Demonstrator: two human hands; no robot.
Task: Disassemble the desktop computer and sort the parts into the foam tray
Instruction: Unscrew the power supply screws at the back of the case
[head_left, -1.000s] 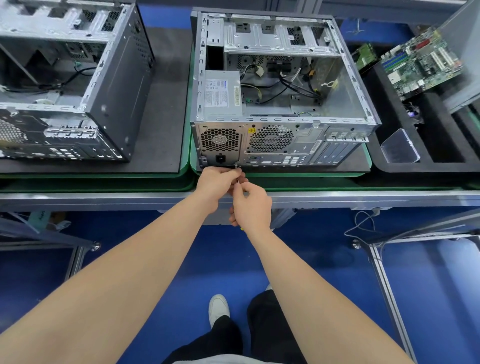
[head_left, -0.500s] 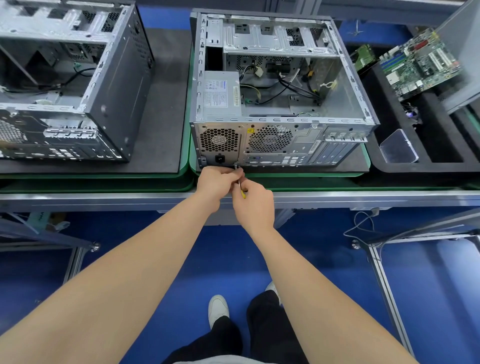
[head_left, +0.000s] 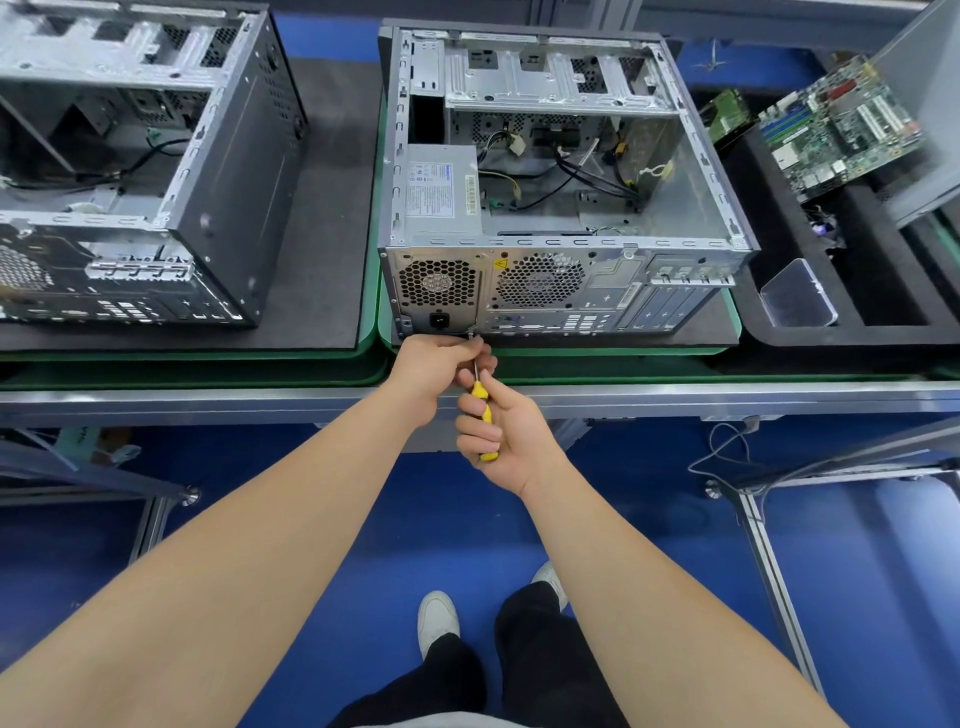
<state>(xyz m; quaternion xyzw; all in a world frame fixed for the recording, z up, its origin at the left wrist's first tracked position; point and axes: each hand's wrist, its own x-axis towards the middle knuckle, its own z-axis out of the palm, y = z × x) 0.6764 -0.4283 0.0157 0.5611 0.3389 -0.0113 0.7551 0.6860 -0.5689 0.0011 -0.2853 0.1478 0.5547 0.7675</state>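
Holding the screwdriver (head_left: 481, 393) against the computer case (head_left: 563, 291) rear panel
The right hand (head_left: 501, 434) is gripping its yellow handle; the left hand (head_left: 435, 368) is pinching the shaft.

Arms outstretched; left grip (head_left: 441, 366) pinching; right grip (head_left: 511, 439) curled closed.

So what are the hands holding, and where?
A yellow-handled screwdriver: the right hand grips its handle, the left hand pinches its metal shaft near the tip.

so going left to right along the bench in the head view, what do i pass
second computer case → open desktop computer → foam tray with the motherboard in it
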